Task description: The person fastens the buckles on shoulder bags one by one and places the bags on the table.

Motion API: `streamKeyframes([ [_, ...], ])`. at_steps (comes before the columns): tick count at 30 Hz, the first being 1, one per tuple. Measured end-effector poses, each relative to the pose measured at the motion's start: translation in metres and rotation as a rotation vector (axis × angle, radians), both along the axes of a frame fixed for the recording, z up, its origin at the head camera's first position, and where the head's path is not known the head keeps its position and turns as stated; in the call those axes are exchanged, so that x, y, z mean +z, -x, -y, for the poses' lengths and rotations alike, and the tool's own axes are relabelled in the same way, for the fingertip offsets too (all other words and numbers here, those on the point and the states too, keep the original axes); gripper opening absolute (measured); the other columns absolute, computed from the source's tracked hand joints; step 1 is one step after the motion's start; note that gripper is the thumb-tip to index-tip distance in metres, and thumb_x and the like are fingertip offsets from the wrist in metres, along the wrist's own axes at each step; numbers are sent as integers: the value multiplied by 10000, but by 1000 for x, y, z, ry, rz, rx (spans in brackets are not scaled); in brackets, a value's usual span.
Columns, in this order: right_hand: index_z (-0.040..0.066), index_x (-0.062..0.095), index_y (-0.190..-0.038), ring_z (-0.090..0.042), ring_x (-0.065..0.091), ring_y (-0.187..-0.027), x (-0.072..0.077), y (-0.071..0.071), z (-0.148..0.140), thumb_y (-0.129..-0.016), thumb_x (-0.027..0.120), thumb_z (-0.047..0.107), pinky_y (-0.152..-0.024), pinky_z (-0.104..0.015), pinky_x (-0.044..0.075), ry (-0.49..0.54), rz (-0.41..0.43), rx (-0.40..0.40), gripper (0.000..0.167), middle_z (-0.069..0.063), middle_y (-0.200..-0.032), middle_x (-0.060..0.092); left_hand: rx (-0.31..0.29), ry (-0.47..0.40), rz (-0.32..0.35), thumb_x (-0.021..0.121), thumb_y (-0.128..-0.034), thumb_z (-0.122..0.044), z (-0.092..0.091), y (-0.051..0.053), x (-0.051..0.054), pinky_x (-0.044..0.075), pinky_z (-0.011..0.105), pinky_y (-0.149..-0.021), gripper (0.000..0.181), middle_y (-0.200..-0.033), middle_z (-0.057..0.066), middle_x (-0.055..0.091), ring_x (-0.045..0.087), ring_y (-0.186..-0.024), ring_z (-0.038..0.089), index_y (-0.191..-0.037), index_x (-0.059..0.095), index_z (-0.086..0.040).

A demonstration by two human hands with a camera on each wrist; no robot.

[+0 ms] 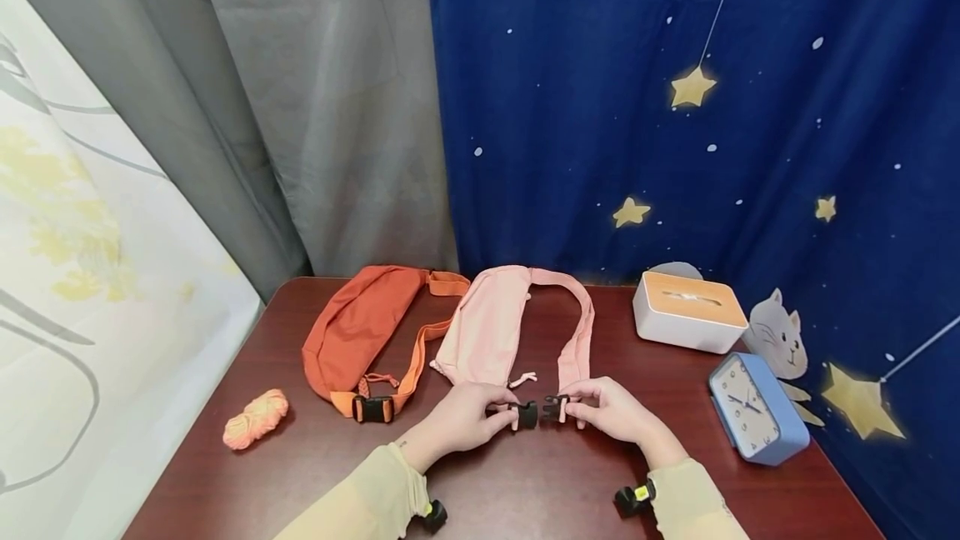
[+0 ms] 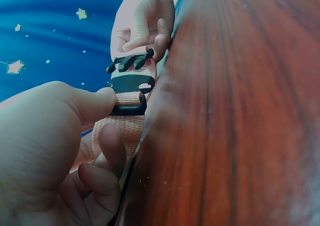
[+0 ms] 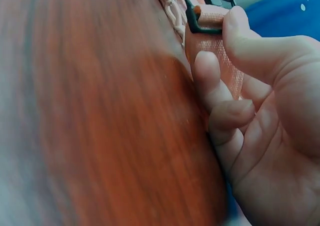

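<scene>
Pink waist bag (image 1: 487, 323): one, on brown table (image 1: 510, 490), lying just beyond left hand (image 1: 467, 417); strap (image 1: 577, 344) arching right, then near, to right hand (image 1: 613, 408). Left hand: fingers bent, pinching black socket half (image 1: 528, 416), which juts right of fingertips. Right hand: fingers bent, pinching strap end at black pronged half (image 1: 552, 408), prongs pointing left. Halves: near each other, apart. Orange waist bag (image 1: 367, 323): left of pink one. Peach yarn skein (image 1: 256, 419): near left. Tissue box (image 1: 686, 327): far right. Blue alarm clock (image 1: 759, 408): right, nearer than box.
</scene>
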State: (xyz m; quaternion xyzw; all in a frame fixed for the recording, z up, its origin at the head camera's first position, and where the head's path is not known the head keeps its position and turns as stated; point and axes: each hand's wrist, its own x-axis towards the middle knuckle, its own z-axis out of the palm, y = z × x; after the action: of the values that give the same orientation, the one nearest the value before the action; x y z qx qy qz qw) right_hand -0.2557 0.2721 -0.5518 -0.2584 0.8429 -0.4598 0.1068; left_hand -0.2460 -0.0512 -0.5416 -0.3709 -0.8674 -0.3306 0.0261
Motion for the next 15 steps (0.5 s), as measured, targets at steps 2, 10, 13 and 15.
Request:
streamKeyframes([
  [2,43,793,-1196,-59,671,-646,0,0,2,-1042,734,97,-585,-203,485,4,-24,-1,174,-99,-821,754,8,-5,-4,766,-1043,-247,-1,0,0,560,210,-836,72,-934,-147,787,657,-876,-36,-1084,822,-229],
  [10,76,804,-1171,-49,658,-639,-1,-3,12,-1042,743,111,-606,-219,542,3,5,0,147,-81,-864,763,5,-16,-21,768,-1039,-243,-2,0,-1,542,190,-818,55,-909,-159,774,641,-854,-33,-1055,820,-234],
  [13,91,809,-1169,-44,652,-638,0,-4,15,-1037,747,109,-609,-219,541,-3,2,-4,146,-72,-864,766,2,-20,-23,772,-1034,-246,-3,0,-2,529,178,-806,47,-895,-166,768,632,-838,-34,-1038,819,-242],
  [15,96,810,-1171,-49,652,-641,0,-4,17,-1040,745,111,-615,-220,542,-5,1,-2,148,-74,-866,768,1,-20,-23,772,-1033,-249,-3,0,-2,527,172,-804,45,-895,-168,768,632,-836,-41,-1028,817,-249],
])
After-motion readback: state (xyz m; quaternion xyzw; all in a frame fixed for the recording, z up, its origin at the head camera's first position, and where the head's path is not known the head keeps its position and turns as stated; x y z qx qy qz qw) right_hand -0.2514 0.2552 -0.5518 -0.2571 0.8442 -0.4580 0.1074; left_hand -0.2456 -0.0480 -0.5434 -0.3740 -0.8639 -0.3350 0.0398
